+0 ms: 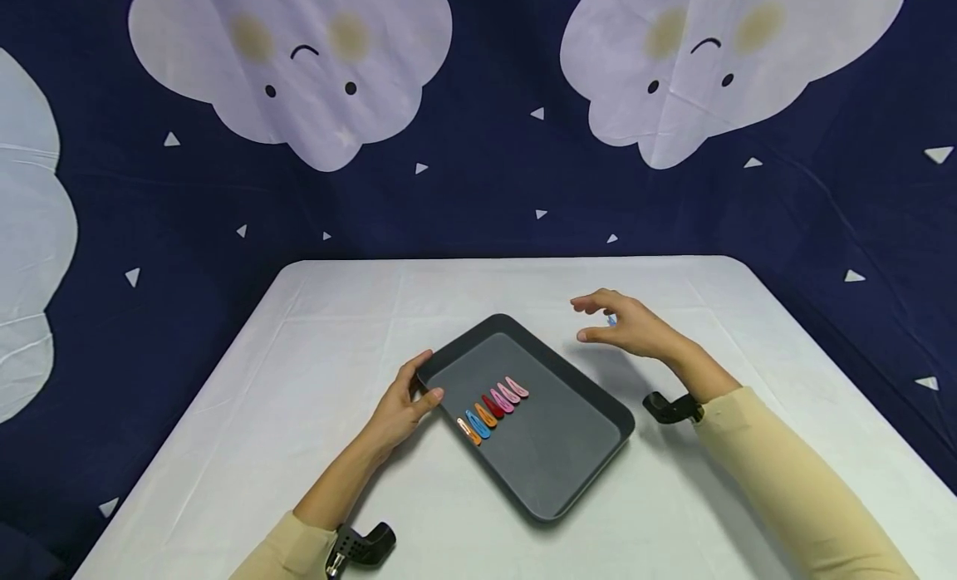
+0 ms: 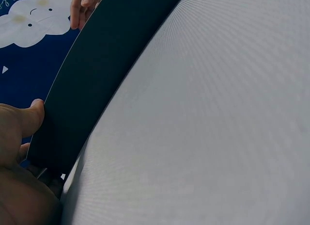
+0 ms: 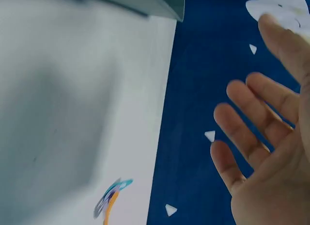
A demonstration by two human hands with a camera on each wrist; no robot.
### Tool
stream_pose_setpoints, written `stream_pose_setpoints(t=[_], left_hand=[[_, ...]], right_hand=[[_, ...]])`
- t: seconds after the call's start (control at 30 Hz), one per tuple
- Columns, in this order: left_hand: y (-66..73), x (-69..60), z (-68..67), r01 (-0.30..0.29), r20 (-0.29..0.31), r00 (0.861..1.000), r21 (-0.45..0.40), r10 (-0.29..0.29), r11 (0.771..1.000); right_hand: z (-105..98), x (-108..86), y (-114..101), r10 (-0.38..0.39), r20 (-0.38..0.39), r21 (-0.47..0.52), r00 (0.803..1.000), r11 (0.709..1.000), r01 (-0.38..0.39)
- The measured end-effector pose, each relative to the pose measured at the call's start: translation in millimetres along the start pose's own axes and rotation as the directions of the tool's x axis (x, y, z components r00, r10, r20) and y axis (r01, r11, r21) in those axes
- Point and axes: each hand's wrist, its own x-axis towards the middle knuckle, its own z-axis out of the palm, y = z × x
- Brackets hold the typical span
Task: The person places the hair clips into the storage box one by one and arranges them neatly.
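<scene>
Hair clips [image 1: 493, 406], seven in all, lie in a slanting row inside a dark gray tray [image 1: 557, 447], running from beside its near-left wall out toward the middle. From the near-left end they go orange, blue, orange, red, deep pink, and two paler pinks. The tray sits turned cornerwise on the white tabletop [image 1: 359, 314]. At its left corner, the left hand [image 1: 402, 410] grasps the tray, thumb over the rim and the other fingers against the outer side. The right hand [image 1: 631, 326] hovers beyond the tray's far-right side, apart from it, its fingers released, spread and slightly bent. A bit of blue [image 1: 611, 320] shows between the right thumb and fingers. The right wrist view has a small cluster [image 3: 111, 196] of blue, orange and darker slim pieces lying on the tabletop; their number is too blurred to tell. Each wrist carries a black device [image 1: 673, 408] just below a cream sleeve [image 1: 792, 472]. Navy cloth [image 1: 478, 198] patterned with clouds hangs at the far side.
</scene>
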Motion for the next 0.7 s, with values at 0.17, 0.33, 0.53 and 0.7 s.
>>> stream_pose_setpoints(t=[0.17,0.33,0.53,0.7], left_hand=[[0.2,-0.1,0.1,0.0,-0.001,1.0,0.003,0.0,1.0],[0.0,0.3,0.3,0.001,-0.005,1.0,0.006,-0.001,1.0],[0.3,-0.4,0.5,0.002,-0.005,1.0,0.001,-0.002,1.0],[-0.1,-0.4,0.5,0.003,-0.003,1.0,0.001,-0.003,1.0]], right_hand=[[-6.2,-7.4,14.2,0.121,-0.089,-0.021,0.989,0.992,-0.123],[-11.7,-16.6,24.7,0.242,-0.136,-0.052,0.961,0.967,-0.251],[-14.1,-27.8,39.9,0.29,-0.179,-0.108,0.94,0.944,-0.312],[-13.1,-35.3,51.5,0.315,-0.174,-0.123,0.933,0.933,-0.338]])
